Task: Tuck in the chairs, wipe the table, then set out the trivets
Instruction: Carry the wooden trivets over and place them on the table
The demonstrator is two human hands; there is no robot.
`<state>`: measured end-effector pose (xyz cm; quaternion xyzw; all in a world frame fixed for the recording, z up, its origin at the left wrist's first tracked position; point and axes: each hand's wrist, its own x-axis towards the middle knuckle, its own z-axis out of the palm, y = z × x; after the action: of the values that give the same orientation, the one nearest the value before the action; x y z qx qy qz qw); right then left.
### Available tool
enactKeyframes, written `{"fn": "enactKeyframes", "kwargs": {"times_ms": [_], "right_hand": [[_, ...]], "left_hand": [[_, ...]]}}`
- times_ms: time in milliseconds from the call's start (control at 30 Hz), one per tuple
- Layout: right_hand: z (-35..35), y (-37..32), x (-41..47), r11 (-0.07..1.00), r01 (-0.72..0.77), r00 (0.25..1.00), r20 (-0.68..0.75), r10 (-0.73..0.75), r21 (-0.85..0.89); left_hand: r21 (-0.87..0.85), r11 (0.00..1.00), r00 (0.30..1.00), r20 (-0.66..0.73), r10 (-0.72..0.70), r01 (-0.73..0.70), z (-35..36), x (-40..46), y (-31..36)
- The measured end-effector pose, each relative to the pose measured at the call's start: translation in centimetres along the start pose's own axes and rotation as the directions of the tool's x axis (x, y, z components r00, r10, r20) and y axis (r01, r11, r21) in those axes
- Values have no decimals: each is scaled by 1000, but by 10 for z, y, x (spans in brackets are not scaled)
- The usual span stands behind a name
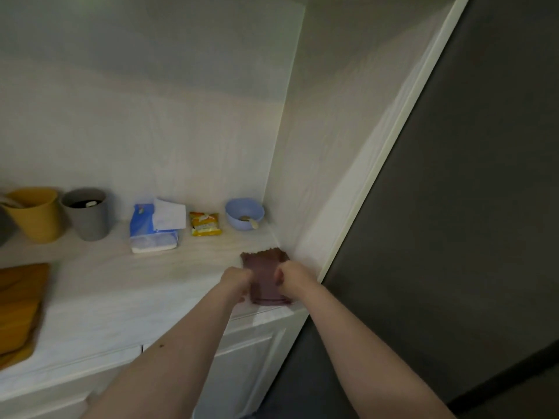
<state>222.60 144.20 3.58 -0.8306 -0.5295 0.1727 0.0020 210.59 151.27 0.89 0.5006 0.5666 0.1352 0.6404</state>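
Both-handed grip (237,278) (290,275) on maroon trivets (264,276)

Both forearms bare, reaching up from the bottom of the frame toward lower centre, converging as they go. Left hand (237,279) at centre, fingers curled, knuckles toward the camera. Right hand (290,276) just to its right, also curled, thumb side facing in. The two hands sit level, near each other but apart, each pinching something between them. Wrists straight.
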Motion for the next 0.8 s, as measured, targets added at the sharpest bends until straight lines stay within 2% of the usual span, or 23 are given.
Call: {"fn": "enactKeyframes", "kwargs": {"times_ms": [267, 400, 500, 567, 700, 800], "right_hand": [[2, -58, 15, 992, 97, 994, -49, -93, 87], [8, -111, 25, 983, 139, 990, -33, -137, 116], [17, -171, 28, 969, 217, 976, -26, -215, 120], [26, -210, 27, 955, 274, 961, -14, -275, 112], [49, -293, 18, 912, 391, 917, 31, -397, 128], [63, -337, 10, 900, 408, 907, 42, -419, 156]], "left_hand": [[-92, 995, 998, -57, 36, -41, -54, -5, 8], [-125, 989, 991, -116, 66, -80, -112, -12, -4], [-146, 984, 974, -215, 71, -104, -173, -22, -16], [-126, 983, 945, -316, 85, -130, -212, -29, -25], [12, 989, 839, -528, 130, -146, -294, -44, -50], [207, 978, 751, -645, 142, -7, -337, -58, -67]]}}
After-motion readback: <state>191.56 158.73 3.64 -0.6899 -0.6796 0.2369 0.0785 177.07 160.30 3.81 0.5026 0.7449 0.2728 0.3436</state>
